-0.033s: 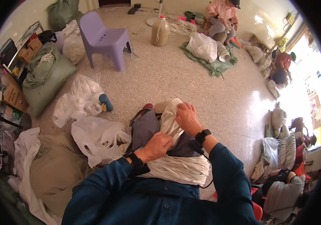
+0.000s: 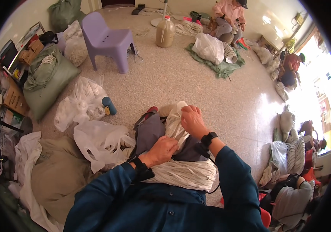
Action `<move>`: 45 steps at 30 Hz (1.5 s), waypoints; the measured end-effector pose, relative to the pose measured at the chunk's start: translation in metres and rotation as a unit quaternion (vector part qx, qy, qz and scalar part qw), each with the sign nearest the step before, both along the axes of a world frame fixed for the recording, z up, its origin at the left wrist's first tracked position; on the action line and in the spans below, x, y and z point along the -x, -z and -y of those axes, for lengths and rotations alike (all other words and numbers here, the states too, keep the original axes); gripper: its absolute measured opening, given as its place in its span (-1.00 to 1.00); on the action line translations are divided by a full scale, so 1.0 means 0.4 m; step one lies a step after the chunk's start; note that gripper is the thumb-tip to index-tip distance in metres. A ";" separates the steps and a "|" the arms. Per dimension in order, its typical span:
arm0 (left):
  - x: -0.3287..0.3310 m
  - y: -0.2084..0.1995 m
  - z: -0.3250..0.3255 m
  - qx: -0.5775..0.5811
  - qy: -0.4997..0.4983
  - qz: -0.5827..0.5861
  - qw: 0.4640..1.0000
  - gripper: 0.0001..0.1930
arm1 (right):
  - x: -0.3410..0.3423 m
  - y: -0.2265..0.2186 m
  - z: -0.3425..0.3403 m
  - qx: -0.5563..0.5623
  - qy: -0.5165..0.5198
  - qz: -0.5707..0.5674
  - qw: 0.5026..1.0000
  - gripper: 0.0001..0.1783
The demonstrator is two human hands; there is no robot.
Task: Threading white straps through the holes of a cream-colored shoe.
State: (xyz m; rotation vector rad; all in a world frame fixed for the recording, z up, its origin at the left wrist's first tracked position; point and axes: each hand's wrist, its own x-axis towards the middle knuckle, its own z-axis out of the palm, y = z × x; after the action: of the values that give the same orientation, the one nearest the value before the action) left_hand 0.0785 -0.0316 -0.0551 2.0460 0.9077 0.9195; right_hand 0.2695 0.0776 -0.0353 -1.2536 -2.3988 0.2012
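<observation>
Between my hands is a long piece of cream strands, with a smooth white rounded end at its far tip. My right hand is closed at that far end, its fingers bent down against the strands. Lower and to the left, my left hand pinches the near part of the piece. The fingertips of both hands partly hide what they grip. Across my lap lies a thick bundle of flat cream strands. Grey cloth covers my legs beneath the work.
White plastic bags and a blue bottle are at my left. Ahead stand a purple chair and a jug with a red cap. A seated person works at the far right; more people and bundles line the right side.
</observation>
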 end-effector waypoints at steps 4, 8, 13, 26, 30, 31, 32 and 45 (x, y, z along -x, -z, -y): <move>0.000 0.012 -0.004 0.004 -0.004 -0.004 1.000 -0.82 | 0.038 -0.055 -0.070 0.172 -0.011 -0.254 0.952 -0.85; 0.004 -0.012 -0.009 0.013 0.002 0.020 1.000 -0.84 | 0.016 -0.085 -0.071 0.089 -0.003 -0.163 0.983 -0.79; -0.006 -0.125 -0.021 -0.026 0.007 0.010 1.000 -0.85 | -0.055 -0.055 0.002 0.190 0.148 -0.137 0.961 -0.72; 0.000 -0.436 0.111 0.255 0.381 0.089 0.885 -0.79 | -0.080 0.002 0.002 0.257 0.120 -0.158 0.946 -0.78; 0.004 -0.308 0.107 0.164 0.246 0.003 0.955 -0.81 | -0.098 -0.067 0.064 0.318 0.129 -0.308 0.887 -0.76; 0.014 -0.281 0.108 0.100 0.190 -0.016 0.977 -0.82 | -0.094 -0.107 0.092 0.390 0.119 -0.336 0.849 -0.74; 0.015 -0.276 0.103 0.084 0.154 -0.067 0.982 -0.86 | -0.102 -0.151 0.133 0.447 0.062 -0.373 0.811 -0.73; -0.036 -0.175 0.052 0.136 0.127 -0.055 0.981 -0.80 | -0.278 -0.293 0.363 0.557 0.038 -0.356 0.750 -0.74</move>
State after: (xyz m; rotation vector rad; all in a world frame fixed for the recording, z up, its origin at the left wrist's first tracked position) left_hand 0.0930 -0.0523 0.0147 1.9328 0.7594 0.5182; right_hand 0.3808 -0.0676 0.0818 -1.2836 -1.4251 1.9036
